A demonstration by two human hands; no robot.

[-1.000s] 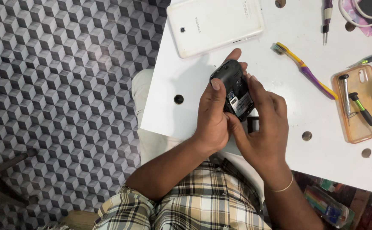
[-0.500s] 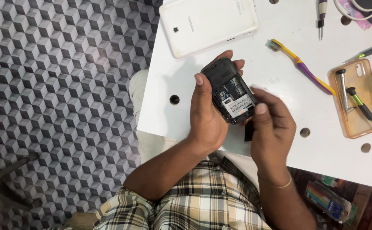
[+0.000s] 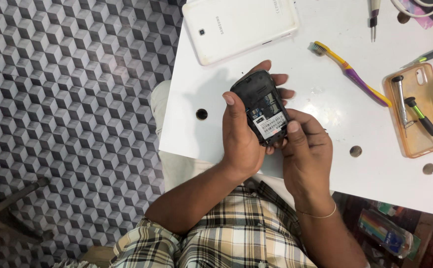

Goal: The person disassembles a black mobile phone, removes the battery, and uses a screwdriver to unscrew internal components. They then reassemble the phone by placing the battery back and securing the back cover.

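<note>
Your left hand (image 3: pixel 241 141) has its grip closed around the small black phone (image 3: pixel 262 110), thumb along the left edge and fingertips showing past the right edge, so the phone hangs in the middle of the frame just above the white tabletop (image 3: pixel 216 129). Its back cover is off: you can see the open battery bay and a white label inside. Your right hand (image 3: pixel 306 154) is clamped on the phone's lower end, thumb pressed on the bottom edge by the label.

The main risk is that lower end. If your right thumb pushes hard or slips, it can skid across the bare inside and scrape the contacts or the label. Whether a loose part sits under that thumb is hidden, so treat it as if one does; a sudden release could flick it off the tabletop and onto the patterned floor (image 3: pixel 67 124) at the left of the frame, where it would be hard to find.

The phone is also held over the tabletop's near edge, close to your lap. A loosened left grip would let it drop past the edge.

At the right of the frame, an orange clear case (image 3: pixel 417 111) holds two screwdrivers (image 3: pixel 415 111), and a toothbrush (image 3: pixel 350 74) lies above it beside a white tablet (image 3: pixel 241 27) in the upper middle. A wide elbow swing could knock these.
</note>
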